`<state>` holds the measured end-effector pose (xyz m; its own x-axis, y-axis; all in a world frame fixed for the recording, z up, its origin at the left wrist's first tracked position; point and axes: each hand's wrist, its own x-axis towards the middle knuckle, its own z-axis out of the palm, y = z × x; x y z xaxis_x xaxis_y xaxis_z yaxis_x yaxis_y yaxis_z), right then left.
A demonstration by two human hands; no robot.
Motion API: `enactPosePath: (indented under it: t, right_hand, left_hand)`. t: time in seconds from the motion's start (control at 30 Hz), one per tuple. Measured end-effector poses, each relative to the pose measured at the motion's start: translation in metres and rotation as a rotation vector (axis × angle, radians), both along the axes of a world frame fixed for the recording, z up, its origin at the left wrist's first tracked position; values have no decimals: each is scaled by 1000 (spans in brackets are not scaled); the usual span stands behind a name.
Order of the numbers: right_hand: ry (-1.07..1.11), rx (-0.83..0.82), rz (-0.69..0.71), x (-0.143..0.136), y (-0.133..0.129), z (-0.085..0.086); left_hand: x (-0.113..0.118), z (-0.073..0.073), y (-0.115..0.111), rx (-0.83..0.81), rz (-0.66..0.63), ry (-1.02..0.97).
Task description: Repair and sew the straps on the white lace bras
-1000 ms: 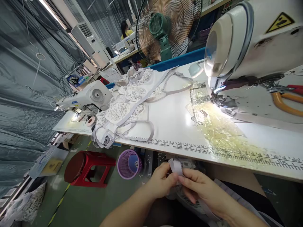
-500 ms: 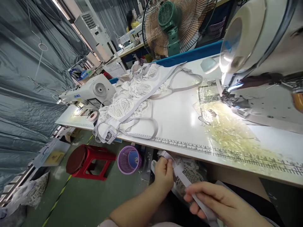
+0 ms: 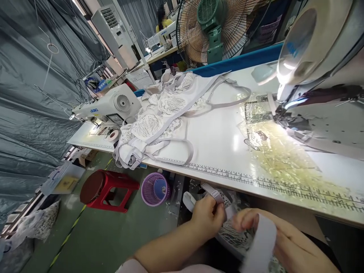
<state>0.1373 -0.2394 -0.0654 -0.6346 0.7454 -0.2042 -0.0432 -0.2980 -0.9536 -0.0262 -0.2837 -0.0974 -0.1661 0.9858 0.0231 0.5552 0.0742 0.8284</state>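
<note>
In the head view, both hands work below the near edge of the sewing table, over the person's lap. The left hand is closed on a grey-white elastic strap, thumb and fingers pinching its folded end near a small slider piece just under the table edge; the right hand is curled around the same strap lower down, so the band runs across its fingers and hangs toward the camera. Holding it at two places keeps the strap flat and lets its length feed between the hands. Under them lies a lace garment in the lap, probably joined to the strap, though the join is hidden by the hands. A pile of lace garments sits on the left part of the table, well apart from the hands and close to the edge within reach. The sewing machine stands at the right, its lamp lighting the shiny plate below the needle. A printed ruler strip with numbered marks runs along the table's front edge. A second machine further left reads "JUKI". A fan stands behind; a red stool and a purple basket sit on the floor.
</note>
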Motion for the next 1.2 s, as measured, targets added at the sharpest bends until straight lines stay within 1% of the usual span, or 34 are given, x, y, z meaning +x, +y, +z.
enactPosePath:
  t: [0.03, 0.07, 0.1, 0.13, 0.17, 0.23, 0.27, 0.3, 0.37, 0.47, 0.5, 0.57, 0.63, 0.73, 0.77, 0.8, 0.9, 1.03, 1.13, 1.2]
  right_hand:
    - [53, -175, -49, -7, -3, -1]
    - [85, -349, -108, -15, -6, -4]
    - [100, -493, -155, -22, -8, -7]
    - [105, -590, -204, -28, -10, -11]
    - [113, -634, -234, -32, -11, -14]
    - [116, -631, -248, -35, -11, -19]
    - [110, -615, -252, -35, -10, -20]
    - [98, -608, -251, -34, -9, -21]
    - [65, -623, -226, -33, -8, -21]
    - [44, -643, -178, -34, -8, -22]
    - [27, -611, -149, -34, -8, -23]
    - [-36, -491, -72, -33, -9, -24]
    - [-107, -350, 38, -28, -8, -24]
    - [-165, -195, 238, -17, -4, -20]
    - [-193, -151, 286, -15, -2, -18]
    - [-227, -120, 304, -14, 0, -17]
    - [-305, -96, 219, -18, 5, -17]
    - [-306, -80, 101, -26, 6, -26]
    - [-297, -116, 25, -29, 3, -33]
    - [-276, -152, 0, -32, 1, -36]
  left_hand:
    - [1, 1, 1, -19, -1, -47]
    - [2, 2, 2, -52, 4, -142]
    - [2, 3, 3, -110, 9, -278]
    - [2, 5, 5, -192, 13, -434]
    - [0, 6, 6, -287, 17, -589]
    - [-4, 10, 8, -452, 23, -813]
    - [-7, 12, 9, -482, 16, -860]
    - [-10, 14, 9, -455, -2, -857]
    - [-14, 20, 9, -286, -87, -718]
    - [-16, 30, 8, -39, -289, -372]
    - [-16, 33, 8, 2, -361, -267]
    - [-17, 36, 9, 50, -472, -88]
    - [-18, 37, 11, 67, -523, 70]
    - [-19, 36, 15, 32, -545, 241]
    - [-19, 36, 16, 6, -559, 291]
    - [-19, 36, 17, -21, -570, 342]
    - [-18, 39, 20, -93, -581, 480]
    - [-20, 48, 24, -194, -539, 582]
    - [-23, 55, 25, -257, -412, 576]
    - [-22, 55, 23, -269, -318, 491]
